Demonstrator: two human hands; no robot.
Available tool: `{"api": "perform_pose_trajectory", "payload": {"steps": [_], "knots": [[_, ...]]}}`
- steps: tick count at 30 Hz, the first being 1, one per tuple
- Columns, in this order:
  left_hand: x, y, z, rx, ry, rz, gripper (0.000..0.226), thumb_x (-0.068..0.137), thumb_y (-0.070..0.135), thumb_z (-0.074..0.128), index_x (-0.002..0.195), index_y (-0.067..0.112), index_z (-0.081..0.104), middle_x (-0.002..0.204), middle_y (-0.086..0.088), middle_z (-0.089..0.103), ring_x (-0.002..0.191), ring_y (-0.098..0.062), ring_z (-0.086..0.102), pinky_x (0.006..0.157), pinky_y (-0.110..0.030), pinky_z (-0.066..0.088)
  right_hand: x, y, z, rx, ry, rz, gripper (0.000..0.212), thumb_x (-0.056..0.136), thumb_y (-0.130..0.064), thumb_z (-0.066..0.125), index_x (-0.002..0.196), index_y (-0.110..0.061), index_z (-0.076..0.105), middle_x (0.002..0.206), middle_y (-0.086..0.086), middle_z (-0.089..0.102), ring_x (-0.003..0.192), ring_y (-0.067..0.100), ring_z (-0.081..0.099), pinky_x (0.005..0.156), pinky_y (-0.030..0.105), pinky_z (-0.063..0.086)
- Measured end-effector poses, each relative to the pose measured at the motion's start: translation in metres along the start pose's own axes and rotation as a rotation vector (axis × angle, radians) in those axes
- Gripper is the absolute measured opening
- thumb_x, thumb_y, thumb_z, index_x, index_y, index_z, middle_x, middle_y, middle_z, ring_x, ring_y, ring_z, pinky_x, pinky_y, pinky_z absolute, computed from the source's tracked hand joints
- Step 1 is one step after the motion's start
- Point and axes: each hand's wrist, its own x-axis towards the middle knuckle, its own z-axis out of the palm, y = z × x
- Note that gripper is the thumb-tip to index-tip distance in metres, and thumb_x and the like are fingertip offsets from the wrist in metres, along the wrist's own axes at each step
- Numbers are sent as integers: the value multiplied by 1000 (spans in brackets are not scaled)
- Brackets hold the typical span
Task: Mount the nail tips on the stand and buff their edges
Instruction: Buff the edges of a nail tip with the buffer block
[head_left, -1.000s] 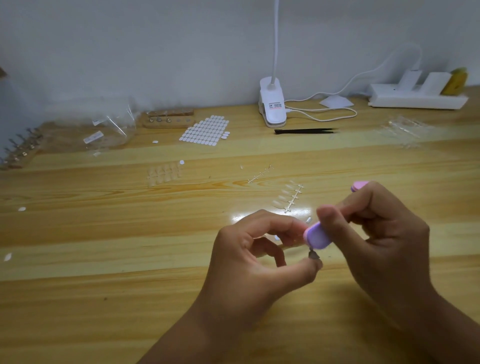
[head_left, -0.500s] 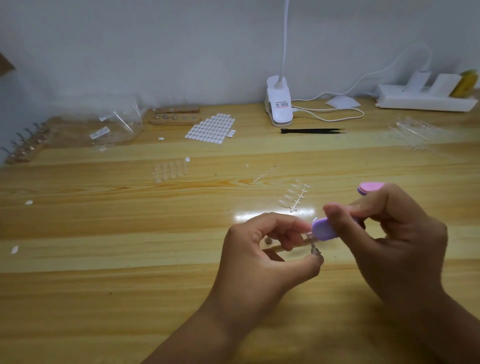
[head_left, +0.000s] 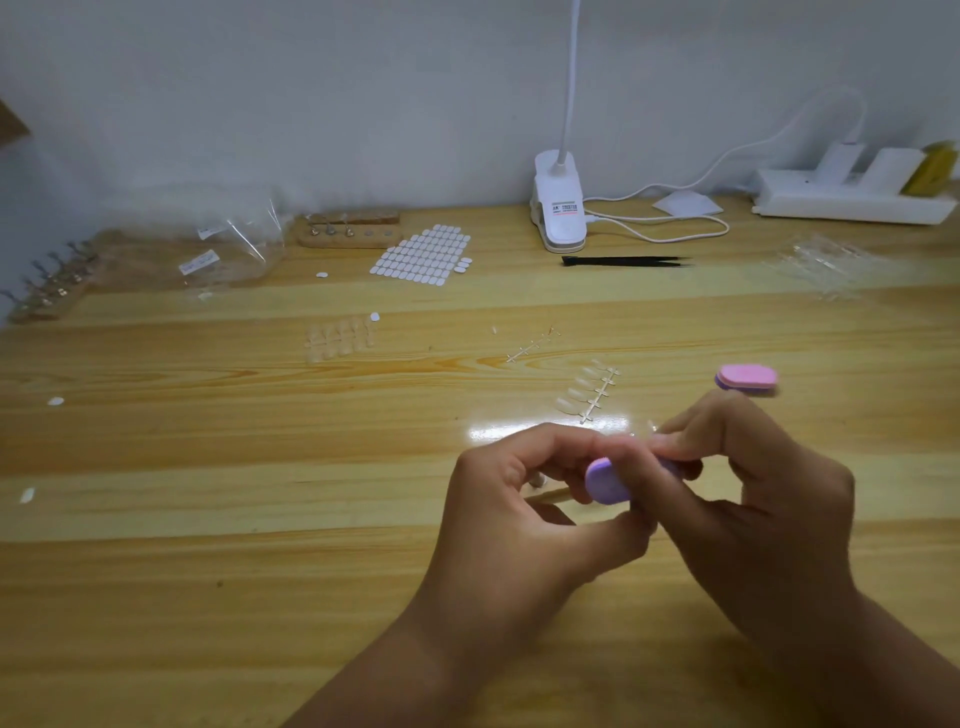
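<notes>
Right hand pinches the buffer; left hand, beside it, pinches a mount (tip hidden) — probably light, brittle; hold the mount.

Looking dim and flat overall, greying coolly on the wall. Glaring white in one patch on the table, just beyond the left hand. Throwing soft shadows under both hands. Smearing with motion blur around the right hand and purple buffer. Bowing and softening toward the left edge.

The left hand and purple buffer hide most of the stand; fingertips blurred.
</notes>
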Motion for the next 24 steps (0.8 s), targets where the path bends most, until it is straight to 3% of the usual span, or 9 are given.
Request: {"api": "perform_pose_trajectory", "payload": {"steps": [4, 8, 11, 13, 15, 17, 21, 24], "knots": [[2, -3, 0, -34, 46, -41, 29, 58, 11, 85, 82, 26, 76, 71, 13, 63, 59, -6, 54, 47, -22, 47, 10, 11, -14, -57, 57, 18, 24, 90, -33, 68, 78, -16, 55, 64, 0, 60, 64, 5, 56, 68, 12, 47], [3, -4, -2, -55, 42, -43, 31, 58, 14, 85, 84, 27, 76, 73, 12, 65, 65, -6, 58, 51, -22, 48, 13, 4, -15, 118, 122, 189, 32, 90, -41, 68, 75, -17, 52, 74, -6, 67, 63, 5, 63, 61, 11, 48], [3, -4, -2, -113, -44, -3, 29, 64, 14, 85, 89, 25, 75, 83, 7, 67, 69, -12, 60, 58, -25, 50, 8, -6, -4, 203, 37, 200, 28, 87, -28, 69, 75, -8, 53, 74, -6, 68, 61, 0, 63, 65, 5, 46], [4, -4, -3, -192, -106, 30, 28, 67, 13, 83, 93, 20, 74, 87, 5, 65, 73, -14, 60, 65, -27, 51, 11, -7, -5, 219, 18, 202, 25, 88, -24, 67, 74, -9, 52, 72, -15, 68, 63, -6, 63, 68, 3, 45], [6, -6, -4, -267, -142, 57, 29, 69, 8, 81, 96, 15, 74, 86, 5, 64, 78, -11, 59, 69, -21, 50, 18, -4, -12, 289, 65, 275, 27, 90, -27, 65, 74, -12, 49, 68, -23, 70, 62, -3, 66, 64, 10, 49], [7, -7, -3, -330, -160, 56, 30, 70, 5, 79, 98, 13, 74, 87, 3, 64, 81, -9, 58, 70, -17, 49, 21, -3, -16, 368, 111, 342, 29, 90, -28, 61, 75, -9, 46, 65, -17, 71, 56, 6, 66, 58, 18, 51], [7, -8, -1, -401, -216, 51, 27, 71, 5, 77, 98, 12, 73, 92, -3, 63, 81, -12, 57, 70, -19, 49, 15, -16, -7, 412, 62, 299, 23, 94, -22, 59, 76, -15, 47, 62, -24, 67, 59, -9, 63, 64, 3, 46], [6, -7, -2, -450, -260, 42, 27, 72, 3, 75, 97, 13, 73, 88, 1, 61, 71, -8, 56, 67, -15, 48, 18, -12, -10, 381, 39, 291, 21, 93, -19, 58, 75, -14, 48, 64, -27, 67, 58, -10, 63, 62, 2, 45]]}}
